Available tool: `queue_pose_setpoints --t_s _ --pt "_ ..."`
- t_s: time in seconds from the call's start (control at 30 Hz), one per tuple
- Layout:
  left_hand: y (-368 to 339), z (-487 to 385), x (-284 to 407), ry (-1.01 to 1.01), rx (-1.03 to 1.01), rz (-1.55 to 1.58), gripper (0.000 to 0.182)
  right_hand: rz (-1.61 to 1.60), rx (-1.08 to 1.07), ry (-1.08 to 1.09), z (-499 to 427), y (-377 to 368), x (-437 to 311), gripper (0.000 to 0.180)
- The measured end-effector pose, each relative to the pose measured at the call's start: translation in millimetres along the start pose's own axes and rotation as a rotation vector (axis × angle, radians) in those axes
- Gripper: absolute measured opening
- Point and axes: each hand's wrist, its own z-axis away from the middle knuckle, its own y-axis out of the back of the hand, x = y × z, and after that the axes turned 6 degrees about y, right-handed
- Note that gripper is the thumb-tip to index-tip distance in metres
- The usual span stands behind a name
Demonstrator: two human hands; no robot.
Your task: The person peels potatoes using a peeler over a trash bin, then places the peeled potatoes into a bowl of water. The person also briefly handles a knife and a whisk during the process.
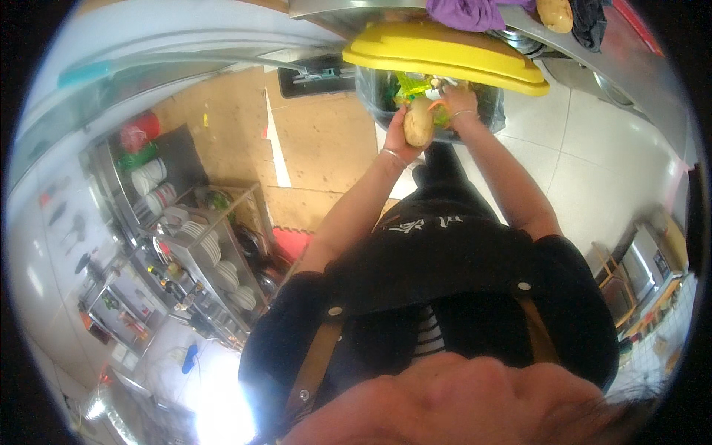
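A pale, smooth-skinned potato point(418, 125) lies in my left hand point(399, 136), whose fingers wrap its side and underside. Just right of it, my right hand point(460, 102) reaches over a lined waste bin point(374, 102). Something thin and orange, perhaps a peeler's handle point(438, 104), shows beside its fingers; the fingertips are partly hidden, so I cannot tell its grip. Bright yellow-green packaging point(413, 84) and other scraps fill the bin. The bin's yellow lid point(445, 55) stands raised behind both hands.
At the top, a metal counter point(517, 19) bears a purple cloth point(467, 12) and another potato point(554, 15). A black tray point(317, 78) sits on the cardboard-covered floor point(322, 133) left of the bin. Lower left stands a metal rack point(189, 250) with stacked plates point(201, 243).
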Motion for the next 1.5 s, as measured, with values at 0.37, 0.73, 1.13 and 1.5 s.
queue_pose_setpoints --t_s 0.37,0.73,1.13,1.5 --pt "-8.6 15.6 -3.1 0.022 -0.171 0.010 0.044 -0.110 -0.287 -0.224 -29.6 -16.8 31.5 0.050" --pt "7.5 26.1 26.1 0.118 -0.398 -0.259 0.063 -0.458 0.133 -0.105 -4.4 -10.3 -23.6 0.030" --pt "-9.3 32.2 5.4 -0.485 0.029 -1.258 0.097 0.099 0.279 -0.136 -21.0 24.1 15.0 0.062" --pt "-20.5 22.8 5.7 -0.861 0.216 -1.780 0.088 -0.072 0.034 -0.098 -16.6 36.7 28.8 0.068"
